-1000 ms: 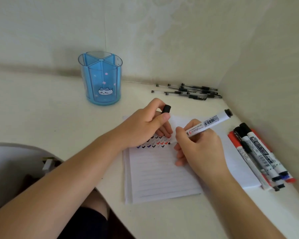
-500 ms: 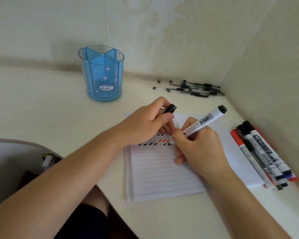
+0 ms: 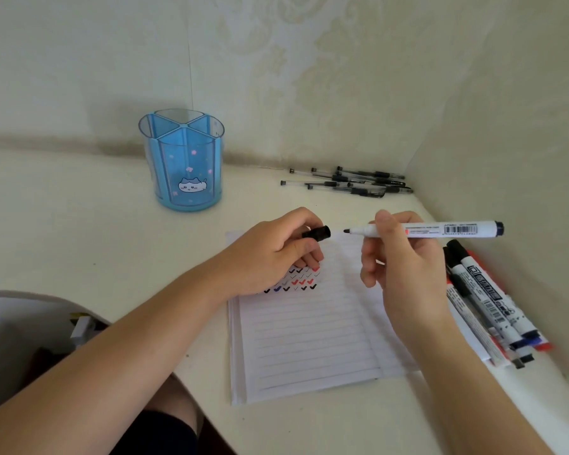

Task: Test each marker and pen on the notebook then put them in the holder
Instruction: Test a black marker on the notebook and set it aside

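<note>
While the left hand (image 3: pixel 270 254) pinches the black cap (image 3: pixel 316 232) between thumb and fingers and the right hand (image 3: pixel 404 267) grips the uncapped marker (image 3: pixel 440 229) level, tip aimed at the cap's mouth and just apart from it, the likely slip is a misaligned push. The wet tip could ink a fingertip, or a half-seated cap could work loose. The left hand's lower fingers lie by the tick marks on the notebook (image 3: pixel 309 339) and might smear them. The blue holder (image 3: pixel 183 159) stands back left on the pale surface (image 3: pixel 79 224). Pens (image 3: pixel 352 183) lie in the far corner and more markers (image 3: pixel 486 300) along the right wall, under cream patterned wallpaper (image 3: pixel 309 77).
</note>
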